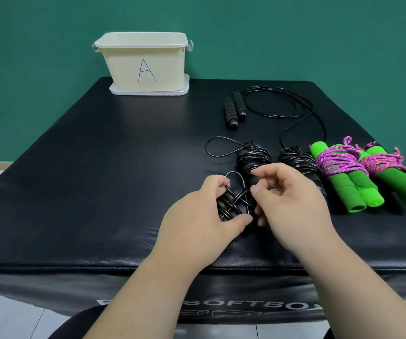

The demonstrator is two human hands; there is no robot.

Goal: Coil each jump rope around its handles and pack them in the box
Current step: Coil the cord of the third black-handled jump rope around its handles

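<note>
My left hand [197, 216] grips a black jump rope bundle [233, 204], its cord wound round the handles, near the front of the black padded surface. My right hand [287, 206] is beside it, fingers curled, thumb and fingers pinching the cord at the bundle's right side. Behind lie two more coiled black ropes [253, 160] [299, 162]. Two green-handled ropes wound in pink cord [343, 177] [392, 174] lie at the right. An uncoiled black rope [236, 108] with loose cord lies further back. The cream box marked A [145, 62] stands at the back left.
The box sits on a white lid [185, 90]. The black padded block [99, 179] has its front edge just below my wrists, and a green wall behind. The left half of the block holds only the box.
</note>
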